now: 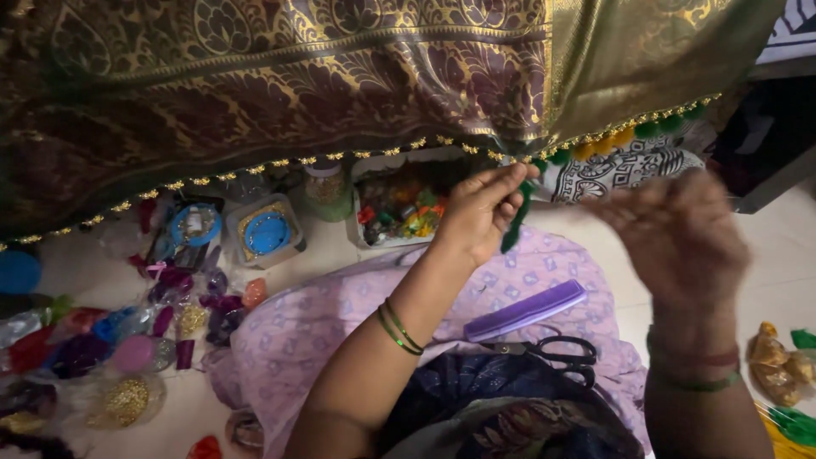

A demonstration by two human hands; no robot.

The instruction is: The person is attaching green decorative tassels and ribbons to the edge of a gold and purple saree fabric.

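Note:
A dark maroon and gold patterned cloth (280, 76) hangs across the top, its lower edge trimmed with small gold beads and green and yellow tassels (633, 132). My left hand (483, 208) pinches that edge at a green tassel (515, 228), fingers closed on it. My right hand (676, 234) is raised just to the right, blurred, fingers bunched; what it holds cannot be made out. A purple comb (525, 311) and black-handled scissors (552, 350) lie on the lilac cloth (289, 331) over my lap.
A clear box of coloured beads (399, 211) stands behind my left hand. Two open tins with blue rings (265, 231), a small jar (325, 189) and several bags of purple, gold and pink trimmings (127, 340) lie on the left floor. Gold and green packets (782, 365) sit at right.

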